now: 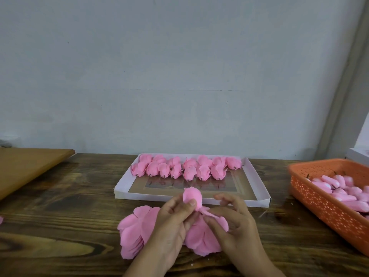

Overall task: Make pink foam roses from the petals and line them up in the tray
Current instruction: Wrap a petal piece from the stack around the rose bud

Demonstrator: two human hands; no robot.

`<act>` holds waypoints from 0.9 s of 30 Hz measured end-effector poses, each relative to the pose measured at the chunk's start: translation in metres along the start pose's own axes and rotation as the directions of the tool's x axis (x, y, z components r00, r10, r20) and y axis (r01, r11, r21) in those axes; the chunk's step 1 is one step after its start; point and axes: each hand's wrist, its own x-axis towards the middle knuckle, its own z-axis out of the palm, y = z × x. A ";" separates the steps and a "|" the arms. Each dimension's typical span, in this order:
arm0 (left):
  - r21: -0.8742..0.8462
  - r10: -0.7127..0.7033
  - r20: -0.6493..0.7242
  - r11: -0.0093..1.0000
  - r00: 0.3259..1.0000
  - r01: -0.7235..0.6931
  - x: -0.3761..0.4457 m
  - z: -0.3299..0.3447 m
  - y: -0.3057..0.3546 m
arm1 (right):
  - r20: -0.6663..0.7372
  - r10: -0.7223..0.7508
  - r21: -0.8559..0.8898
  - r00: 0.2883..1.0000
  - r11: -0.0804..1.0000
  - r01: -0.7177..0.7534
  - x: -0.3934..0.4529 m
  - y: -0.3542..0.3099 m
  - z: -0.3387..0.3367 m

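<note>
A half-made pink rose (192,197) is held above the loose petals (137,230), just in front of the white tray (257,188); the left hand (175,216) grips it with thumb on top. The right hand (233,218) pinches one petal (211,213) at its base. Finished roses (185,167) line the tray's far side, and an orange basket (323,204) sits to the right

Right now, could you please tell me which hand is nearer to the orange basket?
Right. The right hand lies between the left hand and the orange basket at the table's right.

Tray (259,200) near half bare past the roses (185,167); orange basket (319,198) blocks table (60,206) right edge.
</note>
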 end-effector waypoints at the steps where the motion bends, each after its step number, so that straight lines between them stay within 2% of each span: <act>1: 0.023 0.006 -0.005 1.000 1.000 -0.005 0.000 0.000 -0.001 | 0.001 0.031 0.029 1.000 0.999 -0.031 0.001 -0.001 -0.001; 3: 0.068 0.010 -0.008 0.998 1.000 -0.010 0.000 0.000 -0.004 | 0.014 0.093 0.061 0.996 0.994 -0.094 0.003 -0.003 -0.004; 11: 0.195 0.026 0.064 0.980 0.998 -0.038 -0.001 0.000 -0.006 | 0.009 0.178 0.159 0.984 0.971 -0.177 0.006 -0.001 -0.005; 18: 0.384 0.038 0.128 0.920 0.991 -0.085 -0.005 0.004 -0.010 | 0.005 0.311 0.296 0.950 0.907 -0.299 0.004 0.000 -0.003; 22: 0.402 0.057 0.122 0.910 0.991 -0.102 -0.006 0.004 -0.010 | 0.016 0.451 0.385 0.892 0.821 -0.422 0.003 0.000 -0.001; 27: 0.401 0.145 0.083 0.901 0.986 -0.166 -0.006 0.005 -0.011 | 0.048 0.436 0.384 0.899 0.822 -0.419 0.002 0.003 0.003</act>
